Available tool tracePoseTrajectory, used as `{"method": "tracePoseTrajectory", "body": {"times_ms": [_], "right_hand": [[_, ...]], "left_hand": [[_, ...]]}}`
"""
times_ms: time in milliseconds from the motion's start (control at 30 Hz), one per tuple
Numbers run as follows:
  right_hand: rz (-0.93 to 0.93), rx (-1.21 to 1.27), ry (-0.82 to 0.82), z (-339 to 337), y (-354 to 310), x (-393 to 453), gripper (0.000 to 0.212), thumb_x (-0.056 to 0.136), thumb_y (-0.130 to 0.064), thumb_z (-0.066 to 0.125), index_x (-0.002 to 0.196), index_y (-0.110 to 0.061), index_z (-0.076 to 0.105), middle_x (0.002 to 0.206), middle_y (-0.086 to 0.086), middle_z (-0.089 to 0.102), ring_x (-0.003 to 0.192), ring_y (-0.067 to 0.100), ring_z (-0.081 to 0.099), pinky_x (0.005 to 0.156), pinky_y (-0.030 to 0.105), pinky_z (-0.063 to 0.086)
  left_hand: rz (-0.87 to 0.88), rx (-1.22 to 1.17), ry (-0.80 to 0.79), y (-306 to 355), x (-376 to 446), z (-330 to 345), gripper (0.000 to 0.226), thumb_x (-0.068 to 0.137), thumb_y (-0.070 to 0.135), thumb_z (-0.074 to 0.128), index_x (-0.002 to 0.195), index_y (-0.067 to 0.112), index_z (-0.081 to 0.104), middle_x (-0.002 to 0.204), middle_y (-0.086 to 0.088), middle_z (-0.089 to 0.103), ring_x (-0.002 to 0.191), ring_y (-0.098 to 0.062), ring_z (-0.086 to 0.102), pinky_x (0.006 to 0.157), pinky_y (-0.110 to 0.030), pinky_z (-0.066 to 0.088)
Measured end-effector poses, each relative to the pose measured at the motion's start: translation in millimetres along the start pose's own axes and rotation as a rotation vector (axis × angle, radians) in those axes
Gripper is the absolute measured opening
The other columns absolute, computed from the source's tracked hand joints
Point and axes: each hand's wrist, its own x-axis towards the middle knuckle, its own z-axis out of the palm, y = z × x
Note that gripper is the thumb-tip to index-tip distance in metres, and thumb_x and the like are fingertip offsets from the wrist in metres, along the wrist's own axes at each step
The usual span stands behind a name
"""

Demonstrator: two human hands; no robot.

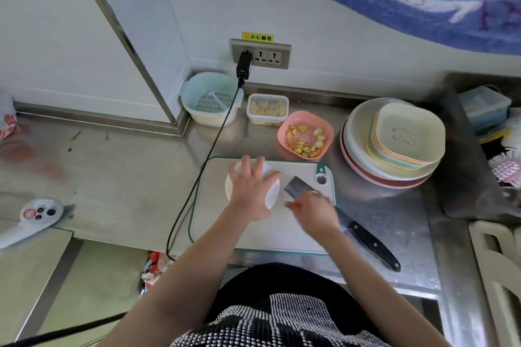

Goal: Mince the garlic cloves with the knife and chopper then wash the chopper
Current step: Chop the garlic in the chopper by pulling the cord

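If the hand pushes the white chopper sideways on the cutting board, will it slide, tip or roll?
The white chopper looks low and round, so it probably slides rather than tips. The cutting board looks smooth, which may let it slip. The left hand rests spread on top, likely steadying it.

Left hand (251, 187) is out front, palm down, fingers spread and straight. Right hand (313, 210) sits just beside it, blurred, fingers curled low. Both forearms are bare, angling inward.
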Motion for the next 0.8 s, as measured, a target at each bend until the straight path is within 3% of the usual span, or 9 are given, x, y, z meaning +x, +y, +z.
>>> {"method": "tracePoseTrajectory", "body": {"times_ms": [67, 133, 267, 367, 433, 500, 600, 733, 800], "right_hand": [[-0.177, -0.080, 0.047, -2, -31, 7, 0.038, 0.097, -0.042, 0.044, 0.103, -0.016, 0.071, 0.106, 0.006, 0.064, 0.108, 0.028, 0.052, 0.085, 0.034, 0.034], [-0.117, -0.100, 0.069, -8, -31, 13, 0.037, 0.097, -0.041, 0.045, 0.101, -0.016, 0.070, 0.106, 0.004, 0.064, 0.107, 0.028, 0.052, 0.087, 0.035, 0.033], [0.282, -0.108, 0.148, -6, 34, 8, 0.043, 0.096, -0.048, 0.038, 0.092, -0.020, 0.071, 0.095, 0.001, 0.068, 0.092, 0.021, 0.059, 0.084, 0.035, 0.031], [0.663, -0.021, 0.229, -20, 99, -4, 0.047, 0.095, -0.048, 0.040, 0.097, -0.015, 0.072, 0.101, 0.010, 0.069, 0.099, 0.026, 0.060, 0.093, 0.037, 0.031], [0.784, 0.004, 0.244, -29, 120, -8, 0.047, 0.095, -0.046, 0.041, 0.101, -0.011, 0.072, 0.105, 0.012, 0.068, 0.103, 0.028, 0.059, 0.097, 0.037, 0.030], [0.711, -0.014, 0.236, -29, 108, -5, 0.045, 0.094, -0.048, 0.041, 0.098, -0.015, 0.072, 0.103, 0.010, 0.069, 0.100, 0.026, 0.060, 0.096, 0.037, 0.031], [0.309, -0.074, 0.169, -20, 53, 6, 0.044, 0.094, -0.049, 0.041, 0.085, -0.021, 0.073, 0.093, 0.002, 0.069, 0.089, 0.023, 0.059, 0.084, 0.035, 0.029], [-0.116, -0.120, 0.383, -19, -5, -1, 0.039, 0.090, -0.039, 0.047, 0.065, -0.017, 0.068, 0.065, 0.000, 0.061, 0.066, 0.027, 0.057, 0.067, 0.032, 0.031], [-0.178, -0.150, 0.397, -16, -9, 0, 0.039, 0.089, -0.037, 0.051, 0.064, -0.014, 0.069, 0.065, 0.001, 0.063, 0.064, 0.028, 0.058, 0.070, 0.033, 0.036]], "left_hand": [[0.010, 0.020, 0.005, 4, -2, 0, 0.081, 0.061, 0.041, 0.072, 0.131, 0.044, 0.031, 0.149, -0.005, 0.012, 0.135, -0.040, 0.011, 0.103, -0.057, 0.017], [-0.023, -0.004, 0.005, 4, -3, 1, 0.081, 0.061, 0.040, 0.072, 0.131, 0.044, 0.031, 0.148, -0.004, 0.012, 0.135, -0.040, 0.010, 0.104, -0.056, 0.018], [-0.093, -0.067, -0.008, -4, -3, 4, 0.086, 0.058, 0.044, 0.076, 0.131, 0.045, 0.030, 0.147, -0.004, 0.013, 0.136, -0.042, 0.009, 0.104, -0.056, 0.018], [-0.106, -0.057, 0.009, -5, -6, 5, 0.085, 0.056, 0.042, 0.076, 0.129, 0.044, 0.032, 0.147, -0.004, 0.015, 0.134, -0.040, 0.010, 0.102, -0.055, 0.019], [-0.087, -0.039, 0.043, -4, -5, 7, 0.084, 0.057, 0.040, 0.076, 0.129, 0.044, 0.032, 0.147, -0.004, 0.015, 0.133, -0.040, 0.010, 0.102, -0.055, 0.018], [-0.064, -0.021, 0.046, -4, -4, 6, 0.084, 0.058, 0.040, 0.075, 0.129, 0.044, 0.032, 0.146, -0.005, 0.014, 0.132, -0.040, 0.009, 0.101, -0.056, 0.019], [-0.043, 0.008, 0.047, 3, -7, 5, 0.089, 0.055, 0.041, 0.076, 0.132, 0.043, 0.033, 0.146, -0.007, 0.012, 0.132, -0.041, 0.011, 0.101, -0.057, 0.020], [-0.081, -0.078, 0.473, 12, -10, 3, 0.075, 0.049, 0.033, 0.066, 0.122, 0.038, 0.053, 0.138, -0.013, 0.039, 0.125, -0.043, 0.033, 0.096, -0.058, 0.026], [-0.075, -0.048, 0.413, 5, -4, 2, 0.079, 0.051, 0.036, 0.070, 0.125, 0.040, 0.045, 0.141, -0.012, 0.033, 0.127, -0.043, 0.029, 0.097, -0.058, 0.026]]}}
